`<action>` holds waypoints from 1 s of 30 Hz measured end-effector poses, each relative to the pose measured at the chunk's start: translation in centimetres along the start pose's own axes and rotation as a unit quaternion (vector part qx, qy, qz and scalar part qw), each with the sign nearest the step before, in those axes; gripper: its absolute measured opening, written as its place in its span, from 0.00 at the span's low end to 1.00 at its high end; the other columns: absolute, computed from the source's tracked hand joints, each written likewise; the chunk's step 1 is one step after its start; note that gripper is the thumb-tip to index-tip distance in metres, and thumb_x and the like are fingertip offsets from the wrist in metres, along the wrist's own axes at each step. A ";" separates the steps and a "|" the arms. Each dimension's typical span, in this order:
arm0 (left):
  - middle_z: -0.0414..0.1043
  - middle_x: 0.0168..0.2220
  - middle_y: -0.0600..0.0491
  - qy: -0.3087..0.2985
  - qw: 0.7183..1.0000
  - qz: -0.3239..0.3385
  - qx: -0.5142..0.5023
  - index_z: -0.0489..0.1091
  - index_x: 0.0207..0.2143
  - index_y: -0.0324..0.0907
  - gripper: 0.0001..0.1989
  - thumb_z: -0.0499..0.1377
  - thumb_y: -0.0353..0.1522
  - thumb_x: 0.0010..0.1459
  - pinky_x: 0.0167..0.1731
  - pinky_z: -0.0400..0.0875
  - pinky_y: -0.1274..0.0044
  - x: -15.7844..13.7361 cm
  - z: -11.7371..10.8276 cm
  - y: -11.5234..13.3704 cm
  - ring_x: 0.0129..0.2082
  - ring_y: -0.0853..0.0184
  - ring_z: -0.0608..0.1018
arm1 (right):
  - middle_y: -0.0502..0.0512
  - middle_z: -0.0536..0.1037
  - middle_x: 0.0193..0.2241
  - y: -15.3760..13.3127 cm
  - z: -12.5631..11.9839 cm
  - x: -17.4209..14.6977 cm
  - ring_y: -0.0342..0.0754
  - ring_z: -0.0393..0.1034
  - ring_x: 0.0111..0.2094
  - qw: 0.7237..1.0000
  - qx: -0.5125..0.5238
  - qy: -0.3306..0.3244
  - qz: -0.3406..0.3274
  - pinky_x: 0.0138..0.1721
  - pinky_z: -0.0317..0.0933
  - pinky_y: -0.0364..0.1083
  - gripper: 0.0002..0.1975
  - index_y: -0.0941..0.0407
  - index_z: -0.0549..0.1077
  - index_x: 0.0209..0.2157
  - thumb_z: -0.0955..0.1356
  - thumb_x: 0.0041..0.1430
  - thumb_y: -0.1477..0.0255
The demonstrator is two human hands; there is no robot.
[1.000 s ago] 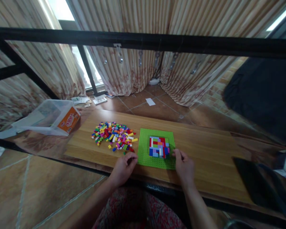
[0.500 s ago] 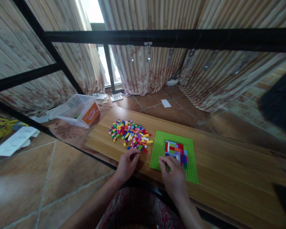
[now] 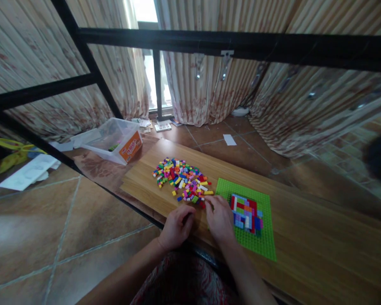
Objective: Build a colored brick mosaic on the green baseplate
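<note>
A heap of small toy bricks (image 3: 180,178) in many colours lies on the wooden table. To its right is a green baseplate (image 3: 266,237) bearing a flat build of red, blue, white and purple bricks (image 3: 246,214). My right hand (image 3: 220,216) is at the heap's near right edge, beside the baseplate, its fingertips drawn together at the loose bricks; what they grip, if anything, is too small to make out. My left hand (image 3: 177,227) rests curled at the table's front edge, just below the heap, and its fingers hide whatever may be inside.
A clear plastic box (image 3: 114,142) with an orange label stands beyond the table's left end. A black metal frame (image 3: 209,40) crosses in front of the curtains. White panels (image 3: 28,171) and a yellow item (image 3: 12,156) lie on the floor at left.
My right hand has moved left from the brick build to the edge of the heap. My left hand has drawn slightly back from the bricks. The whole view has shifted.
</note>
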State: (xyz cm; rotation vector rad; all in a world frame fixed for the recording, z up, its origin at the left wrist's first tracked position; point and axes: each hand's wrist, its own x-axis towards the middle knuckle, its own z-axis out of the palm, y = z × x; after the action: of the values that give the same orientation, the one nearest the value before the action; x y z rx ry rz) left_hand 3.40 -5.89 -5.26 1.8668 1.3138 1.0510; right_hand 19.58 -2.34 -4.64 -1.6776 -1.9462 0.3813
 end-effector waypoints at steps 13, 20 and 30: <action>0.72 0.33 0.51 -0.029 0.999 0.015 0.041 0.68 0.38 0.42 0.08 0.50 0.31 0.63 0.37 0.68 0.76 0.1 0.1 -0.2 0.34 0.67 0.74 | 0.59 0.75 0.40 -0.2 0.1 1.7 0.54 0.67 0.44 0.998 -0.046 -0.052 -0.004 0.47 0.59 0.51 0.09 0.55 0.76 0.39 0.63 0.63 0.72; 0.74 0.36 0.50 -0.019 0.999 -0.040 -0.013 0.70 0.39 0.43 0.08 0.52 0.33 0.63 0.41 0.69 0.76 0.5 -0.1 0.4 0.37 0.67 0.76 | 0.57 0.76 0.36 0.2 -0.5 0.6 0.52 0.69 0.40 0.999 0.046 -0.004 -0.021 0.43 0.61 0.51 0.08 0.55 0.72 0.36 0.63 0.63 0.69; 0.76 0.41 0.50 0.016 0.983 -0.146 -0.115 0.73 0.43 0.43 0.11 0.55 0.36 0.62 0.44 0.69 0.75 1.5 0.3 1.7 0.41 0.65 0.76 | 0.55 0.80 0.34 -1.6 -0.5 -2.1 0.49 0.74 0.35 0.947 0.304 0.011 0.100 0.39 0.67 0.47 0.10 0.55 0.74 0.36 0.67 0.59 0.63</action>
State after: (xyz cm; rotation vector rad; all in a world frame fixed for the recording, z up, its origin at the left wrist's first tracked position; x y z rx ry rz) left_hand 4.69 -5.00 -3.57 1.4435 1.3702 1.0309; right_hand 18.70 -4.77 -3.80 -1.4463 -1.4302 0.9288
